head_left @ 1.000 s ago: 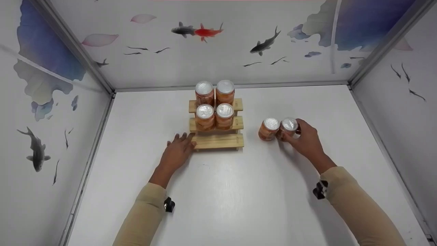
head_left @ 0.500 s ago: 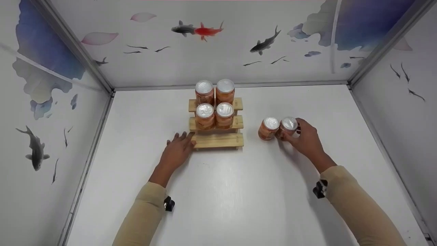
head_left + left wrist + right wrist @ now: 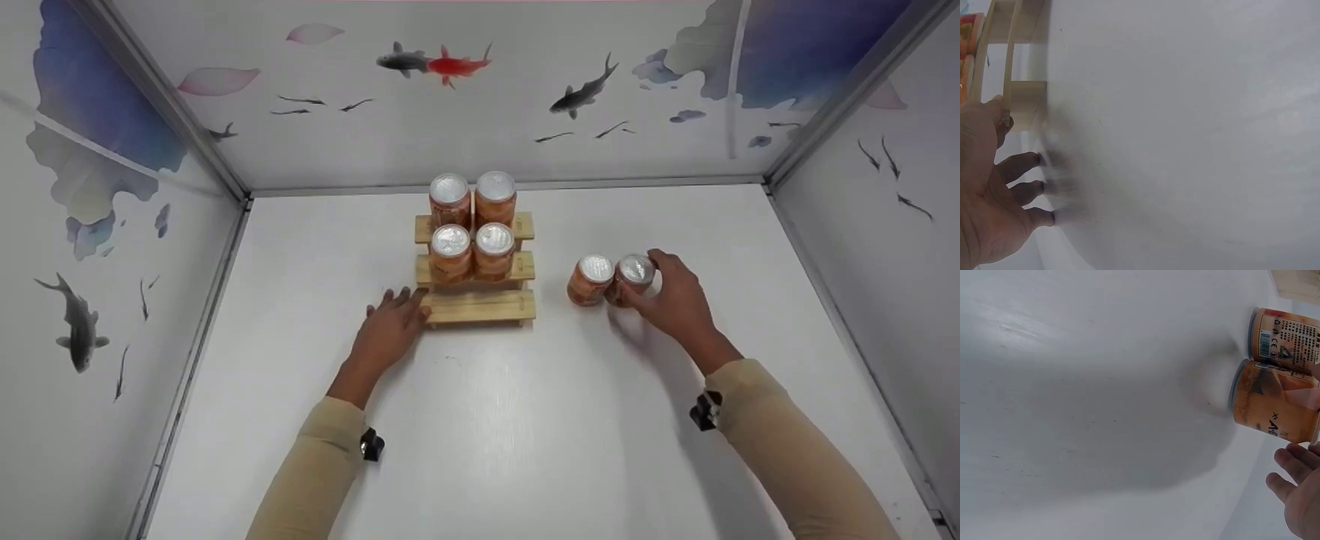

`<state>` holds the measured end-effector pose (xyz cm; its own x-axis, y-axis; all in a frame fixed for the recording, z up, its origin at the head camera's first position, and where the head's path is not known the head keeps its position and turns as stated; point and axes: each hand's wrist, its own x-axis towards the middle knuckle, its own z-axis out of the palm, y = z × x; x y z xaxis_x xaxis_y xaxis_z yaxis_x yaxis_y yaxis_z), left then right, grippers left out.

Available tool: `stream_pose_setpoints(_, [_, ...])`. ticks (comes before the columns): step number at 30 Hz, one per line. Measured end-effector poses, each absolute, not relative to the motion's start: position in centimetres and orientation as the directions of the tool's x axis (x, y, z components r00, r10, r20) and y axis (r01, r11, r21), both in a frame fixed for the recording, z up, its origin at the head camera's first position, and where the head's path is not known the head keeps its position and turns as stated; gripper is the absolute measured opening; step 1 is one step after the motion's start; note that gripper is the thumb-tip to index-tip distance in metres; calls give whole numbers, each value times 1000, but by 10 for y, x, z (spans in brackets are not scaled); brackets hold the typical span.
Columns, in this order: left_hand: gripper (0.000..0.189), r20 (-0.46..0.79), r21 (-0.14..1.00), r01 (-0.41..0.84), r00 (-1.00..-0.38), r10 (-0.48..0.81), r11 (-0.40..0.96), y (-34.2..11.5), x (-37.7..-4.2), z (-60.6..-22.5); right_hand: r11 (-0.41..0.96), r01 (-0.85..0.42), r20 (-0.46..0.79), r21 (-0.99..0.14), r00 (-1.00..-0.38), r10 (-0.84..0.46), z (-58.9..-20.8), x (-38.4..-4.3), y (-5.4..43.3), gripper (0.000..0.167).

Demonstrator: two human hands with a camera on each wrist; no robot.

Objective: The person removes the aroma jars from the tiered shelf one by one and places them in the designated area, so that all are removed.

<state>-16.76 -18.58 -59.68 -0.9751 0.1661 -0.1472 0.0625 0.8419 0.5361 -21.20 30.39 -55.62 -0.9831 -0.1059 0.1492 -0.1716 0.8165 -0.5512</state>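
Observation:
My left hand (image 3: 388, 330) is at the left end of the lowest step of a three-step wooden rack (image 3: 480, 306). In the left wrist view its thumb and index finger pinch the plank's end, and the other fingertips stand spread on the table. To the right of the rack, my right hand (image 3: 679, 300) holds an orange can (image 3: 636, 270) near its top, thumb on one side and fingers on the other. Upright beside that can, touching it, is a second orange can (image 3: 590, 281); the right wrist view shows the barcode on this neighbouring can (image 3: 1286, 337).
Two cans (image 3: 450, 201) stand on the rack's top step and two more (image 3: 451, 253) on its middle step. The white table (image 3: 487, 435) is bounded by a back wall (image 3: 510, 150) and side walls printed with fish.
The fingers of my right hand have shifted up and loosened slightly around the can's top, while the can stays in place. My left hand and the rack have not moved.

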Motion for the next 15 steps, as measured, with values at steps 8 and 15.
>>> stream_pose_setpoints(8, [66,-175,531,47,-971,164,846,-185,-168,-595,820,-218,214,-530,-969,-120,-541,-214,288,74])
stream_pose_setpoints(15, [67,-172,535,48,-971,164,843,-185,-168,-596,827,-255,237,-501,-960,-152,-530,-221,266,78])
